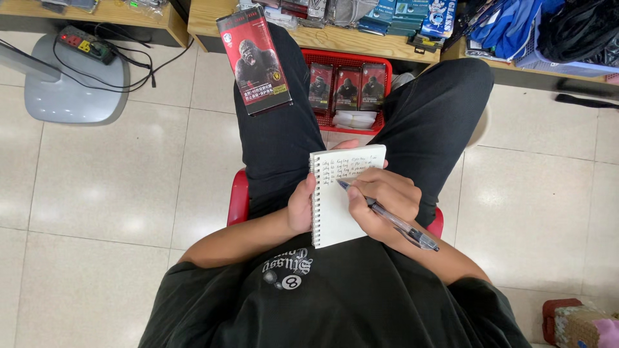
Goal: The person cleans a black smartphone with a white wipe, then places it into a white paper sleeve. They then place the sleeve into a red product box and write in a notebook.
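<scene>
Head view looks straight down on a person seated on a red stool [240,196], dark trousers, dark tee. Left hand [301,205] curled around the spiral edge of a small white notepad [340,206], thumb on the page side, fingers wrapped under and hidden. Notepad rests across the lap between the thighs, long axis running near-vertical in frame with a slight tilt, top edge pointing away from the body toward the basket, spiral binding along its left side. Several lines of handwriting fill the top part; lower part blank. Right hand [382,201] closed on a clear-barrelled pen [387,216] in a writing grip, tip touching the paper at the last written line. Pen long axis diagonal: tip points up-left toward the page, cap end sticks out down-right past the wrist over the right forearm. Red-and-black carton with a gorilla picture [254,59] lies on the left knee, long axis roughly up-down in frame, slightly tilted. Red plastic basket [348,58] sits on the floor between the feet, holding three matching cartons [347,86] upright side by side, plus a white tray [354,119] in front of them. Wooden shelf [335,35] behind it carries packaged goods. Grey fan base [74,93] with power strip [84,44] on it, far left on tiled floor [109,187].
</scene>
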